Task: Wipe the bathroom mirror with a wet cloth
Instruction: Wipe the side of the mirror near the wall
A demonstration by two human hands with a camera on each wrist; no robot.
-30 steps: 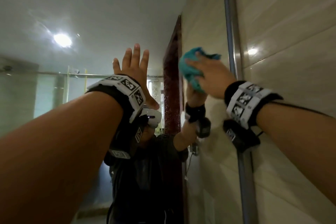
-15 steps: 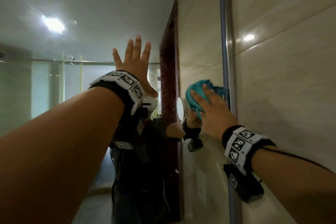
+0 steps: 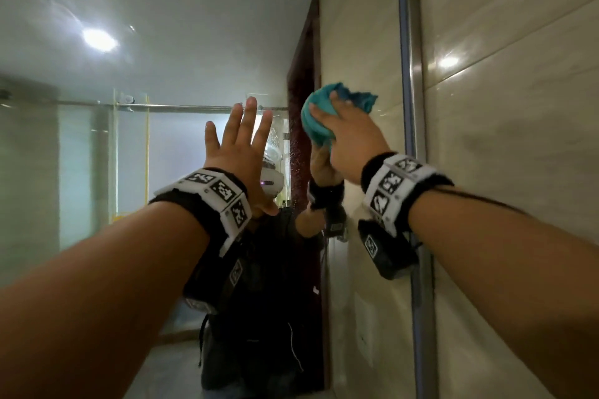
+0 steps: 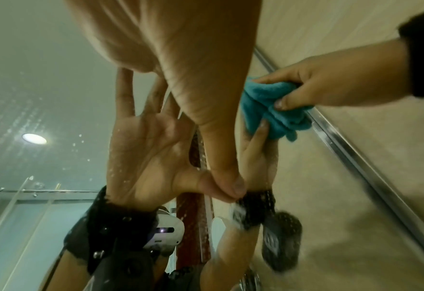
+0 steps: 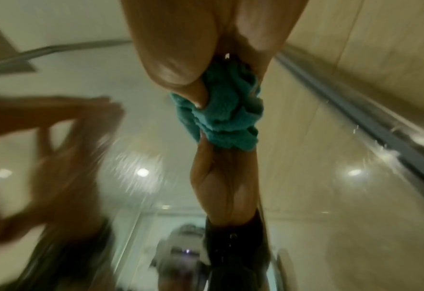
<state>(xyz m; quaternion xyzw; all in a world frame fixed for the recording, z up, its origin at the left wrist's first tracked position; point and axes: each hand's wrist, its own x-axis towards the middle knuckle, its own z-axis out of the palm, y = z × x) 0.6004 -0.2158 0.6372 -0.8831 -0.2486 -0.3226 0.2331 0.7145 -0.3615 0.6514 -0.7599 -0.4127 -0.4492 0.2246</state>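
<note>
The mirror (image 3: 129, 172) fills the wall ahead and ends at a metal edge strip (image 3: 409, 74) on the right. My right hand (image 3: 348, 136) holds a bunched teal cloth (image 3: 316, 121) against the glass near that strip, fingers and thumb curled round the cloth (image 5: 221, 118). The cloth (image 4: 268, 110) also shows in the left wrist view. My left hand (image 3: 240, 146) lies flat on the mirror with fingers spread, left of the cloth, its thumb tip (image 4: 236, 185) touching the glass. Water drops dot the glass.
Glossy beige wall tiles (image 3: 518, 139) lie right of the metal strip. The mirror reflects a person in dark clothes (image 3: 265, 317), a shower screen with a rail (image 3: 162, 105), a dark door frame (image 3: 301, 107) and a ceiling light (image 3: 99, 39).
My right hand with the cloth went down the right side of the mirror and has come back up, a little leftwards. My left hand stays flat on the glass.
</note>
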